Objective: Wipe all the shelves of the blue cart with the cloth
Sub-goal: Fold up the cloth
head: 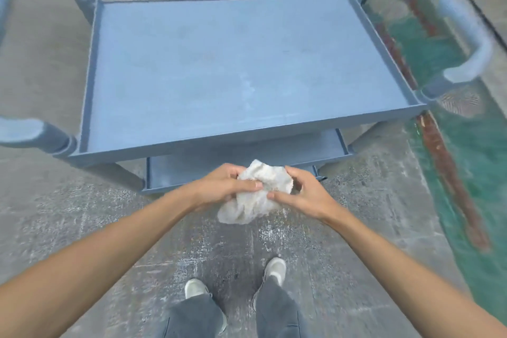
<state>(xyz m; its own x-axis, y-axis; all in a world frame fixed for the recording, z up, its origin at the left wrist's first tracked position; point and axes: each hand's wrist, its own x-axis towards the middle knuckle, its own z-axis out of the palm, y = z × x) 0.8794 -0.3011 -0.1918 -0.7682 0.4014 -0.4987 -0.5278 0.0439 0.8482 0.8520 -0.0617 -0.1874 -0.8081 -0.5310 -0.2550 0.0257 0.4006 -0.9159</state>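
The person stands at the blue cart (230, 63), both hands bunching the white cloth (255, 195): the left hand (222, 186) pinches it, the right hand (299, 195) curls round its other side. The top shelf lies just beyond the knuckles, a lower shelf (247, 162) beneath. Wadded so tightly, the cloth may miss the corners, I'd guess.

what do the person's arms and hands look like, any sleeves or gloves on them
Both arms are bare from the frame's bottom edge to the wrists: no sleeves in view. The left hand and right hand wear no gloves, and no rings, watch or bands show. Fingernails are short and plain. Lower down, grey trousers and pale shoes are visible.
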